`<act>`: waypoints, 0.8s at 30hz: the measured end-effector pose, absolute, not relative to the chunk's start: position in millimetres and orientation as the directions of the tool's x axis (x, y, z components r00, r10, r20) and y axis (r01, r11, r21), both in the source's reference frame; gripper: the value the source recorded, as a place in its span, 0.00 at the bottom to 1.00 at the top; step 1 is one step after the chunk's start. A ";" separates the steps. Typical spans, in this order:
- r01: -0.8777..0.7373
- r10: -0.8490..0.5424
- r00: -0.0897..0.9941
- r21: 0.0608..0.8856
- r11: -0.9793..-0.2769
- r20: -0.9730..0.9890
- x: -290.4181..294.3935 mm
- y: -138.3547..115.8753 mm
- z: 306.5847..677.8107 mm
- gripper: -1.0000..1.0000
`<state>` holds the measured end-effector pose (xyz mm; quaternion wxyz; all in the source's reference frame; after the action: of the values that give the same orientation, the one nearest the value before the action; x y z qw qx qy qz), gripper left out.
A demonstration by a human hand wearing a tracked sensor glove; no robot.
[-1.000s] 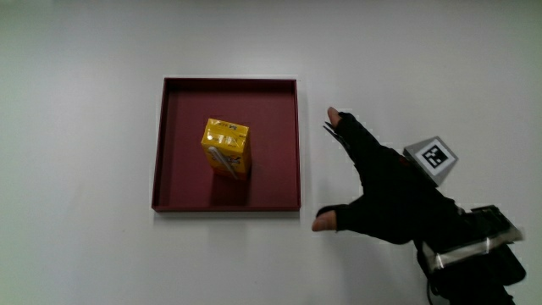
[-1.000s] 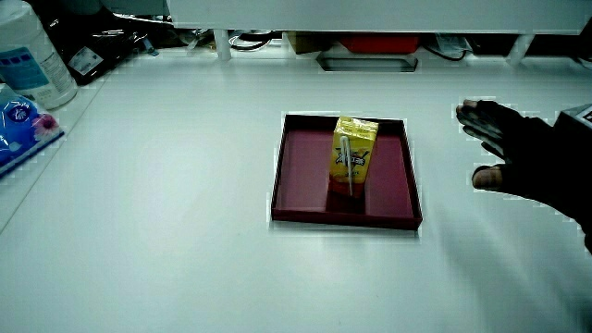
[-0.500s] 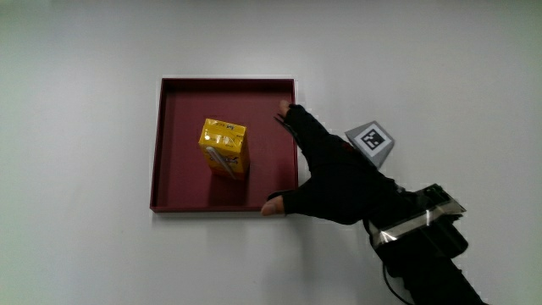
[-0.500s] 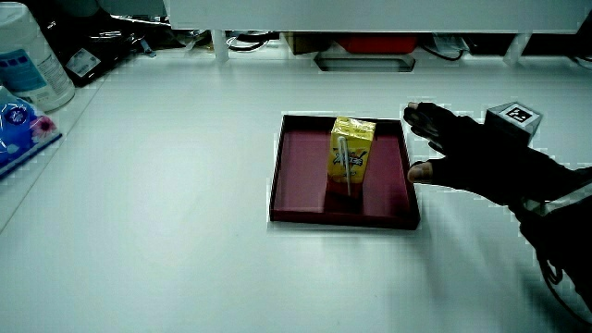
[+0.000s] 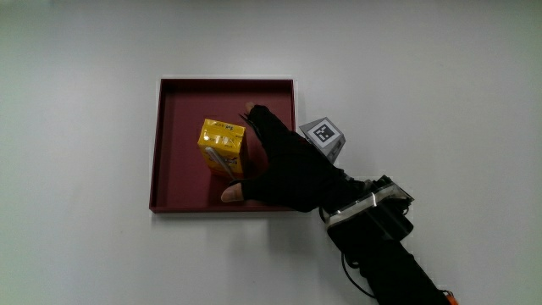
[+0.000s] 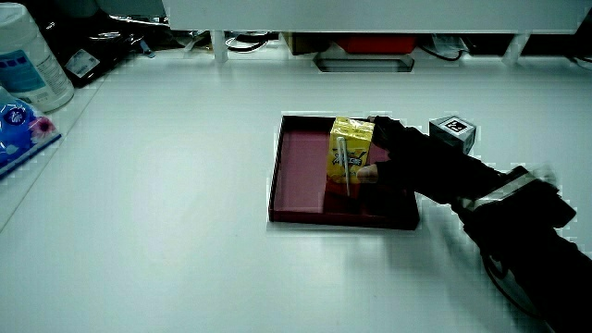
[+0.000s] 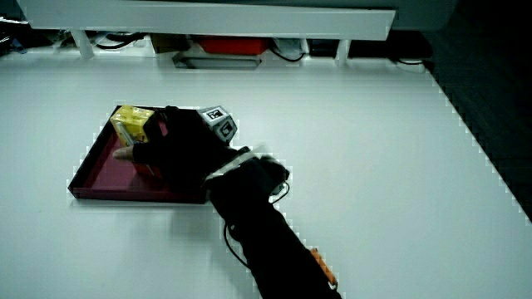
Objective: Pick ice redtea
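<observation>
Yellow ice redtea carton (image 5: 224, 146) stood upright in shallow dark red square tray (image 5: 181, 182) on white desk (image 5: 85, 102). Black-gloved hand (image 5: 288, 169) over tray, beside carton; fingers (image 5: 258, 119) apart, flanking carton, not yet clamped.

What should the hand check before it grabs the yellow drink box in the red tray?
1. Drink box stands upright in the tray: ok.
2. Hand is beside the box, over the tray: ok.
3. Fingers are spread with the thumb on the box's nearer side, ready to close: ok.
4. Fingers already grip the box firmly: cannot tell; they look close, not clamped.
5. Nothing else lies in the tray to bump: ok.
6. Straw on the box's face, seen in a side view, stays clear of the thumb: cannot tell.
</observation>
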<state>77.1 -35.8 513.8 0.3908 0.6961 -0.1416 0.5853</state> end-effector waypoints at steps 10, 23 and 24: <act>-0.639 0.290 0.220 0.362 -0.678 0.931 72.7 -35.9 532.3 0.52; -0.564 0.263 0.128 0.288 -0.773 0.956 74.5 -33.6 535.0 0.74; -0.546 0.268 0.134 0.297 -0.783 0.954 74.7 -32.9 534.5 0.76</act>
<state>74.7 -32.9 534.5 0.3131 0.6849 -0.1013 0.6501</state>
